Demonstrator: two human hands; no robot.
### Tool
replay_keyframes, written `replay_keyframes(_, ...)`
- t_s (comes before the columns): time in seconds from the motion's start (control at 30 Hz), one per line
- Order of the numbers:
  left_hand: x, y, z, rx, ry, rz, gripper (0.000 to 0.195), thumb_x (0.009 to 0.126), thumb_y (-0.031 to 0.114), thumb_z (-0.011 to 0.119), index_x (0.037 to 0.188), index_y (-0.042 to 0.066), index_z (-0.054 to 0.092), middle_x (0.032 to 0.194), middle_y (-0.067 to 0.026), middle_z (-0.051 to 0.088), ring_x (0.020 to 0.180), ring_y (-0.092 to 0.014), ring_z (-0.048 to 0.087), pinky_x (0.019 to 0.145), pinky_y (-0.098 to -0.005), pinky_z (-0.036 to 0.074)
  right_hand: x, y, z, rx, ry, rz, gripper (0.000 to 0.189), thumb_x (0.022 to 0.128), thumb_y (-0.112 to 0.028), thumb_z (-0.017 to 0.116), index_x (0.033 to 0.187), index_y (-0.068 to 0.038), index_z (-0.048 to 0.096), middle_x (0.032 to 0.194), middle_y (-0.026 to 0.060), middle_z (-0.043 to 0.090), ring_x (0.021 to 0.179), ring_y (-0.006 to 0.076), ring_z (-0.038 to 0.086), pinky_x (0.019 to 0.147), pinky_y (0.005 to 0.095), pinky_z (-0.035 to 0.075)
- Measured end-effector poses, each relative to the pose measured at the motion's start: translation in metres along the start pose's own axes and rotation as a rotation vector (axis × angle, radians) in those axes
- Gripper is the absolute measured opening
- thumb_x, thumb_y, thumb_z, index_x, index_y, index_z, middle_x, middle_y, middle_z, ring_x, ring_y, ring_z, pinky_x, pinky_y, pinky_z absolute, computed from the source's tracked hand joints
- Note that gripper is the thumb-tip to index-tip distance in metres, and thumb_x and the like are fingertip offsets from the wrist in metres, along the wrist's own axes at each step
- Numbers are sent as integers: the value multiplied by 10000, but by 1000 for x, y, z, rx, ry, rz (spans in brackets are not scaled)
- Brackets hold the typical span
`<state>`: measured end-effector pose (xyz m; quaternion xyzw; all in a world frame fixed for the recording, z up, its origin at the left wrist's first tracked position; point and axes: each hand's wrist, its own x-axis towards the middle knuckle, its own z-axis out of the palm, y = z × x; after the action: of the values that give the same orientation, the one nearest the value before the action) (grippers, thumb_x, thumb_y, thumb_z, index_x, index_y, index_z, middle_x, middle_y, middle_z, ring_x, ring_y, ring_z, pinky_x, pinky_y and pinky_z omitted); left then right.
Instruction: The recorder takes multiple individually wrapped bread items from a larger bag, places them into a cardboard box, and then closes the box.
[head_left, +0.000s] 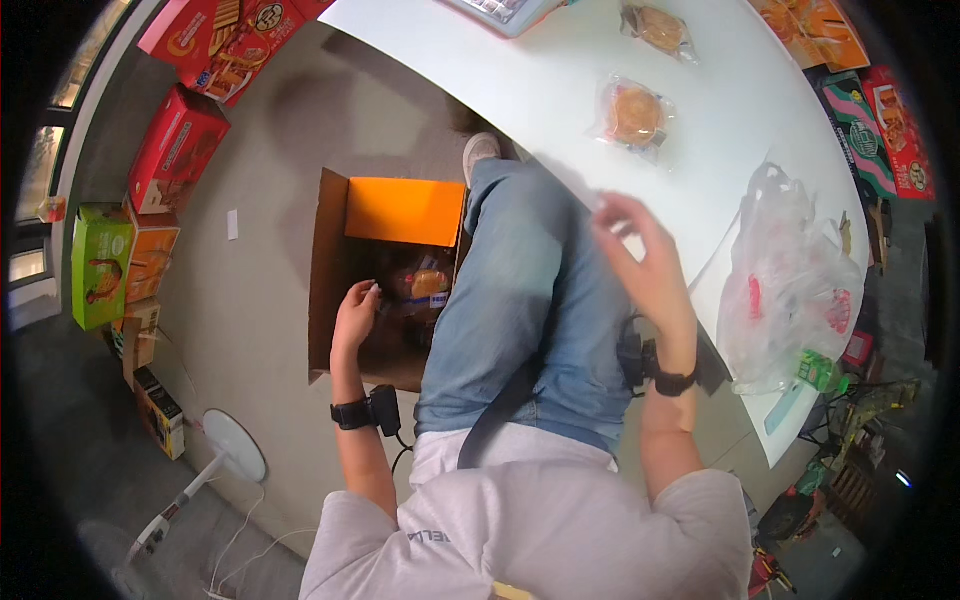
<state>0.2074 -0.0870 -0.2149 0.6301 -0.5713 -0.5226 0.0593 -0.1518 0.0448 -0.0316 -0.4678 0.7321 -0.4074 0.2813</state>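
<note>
My left hand (356, 316) reaches into an open cardboard box (323, 285) on the floor, its thumb and fingers close together. Whether they pinch anything is too small to tell. Inside the box lies a round pastry in clear wrapping (429, 283); darker wrapped items around it are hard to make out. My right hand (645, 262) is slightly blurred above my right thigh, by the edge of the white table (570, 90). Its fingers are curled but apart, with nothing between them. Beyond it on the table lie a wrapped round pastry (636, 116) and another wrapped pastry (658, 28).
A white plastic bag (787, 285) and a green-labelled bottle (821, 371) lie at the table's right. A tray (502, 11) sits at the far edge. Printed cartons (180, 150) line the left wall. A white round-based stand (236, 446) with cables is at lower left.
</note>
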Motion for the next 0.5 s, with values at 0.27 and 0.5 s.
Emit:
replay_keyframes(0.27,-34,143,41,-649,-249,345,223,878,95,405,1050,3,513,990,-118,596,893,-169,582,776,-259,451,99,65,-32,-774,308,-200,718,687,-268,684,1285,-81,334,1329,205,290,1249,372,217,1017,430,228)
replay_keyframes(0.5,-58,168,85,-644,-455,388,217,888,82,401,1060,-15,490,944,-110,584,890,-171,563,801,-270,429,86,77,1,-614,190,-291,666,675,-323,692,1248,-126,416,1274,192,364,1172,367,336,988,426,275)
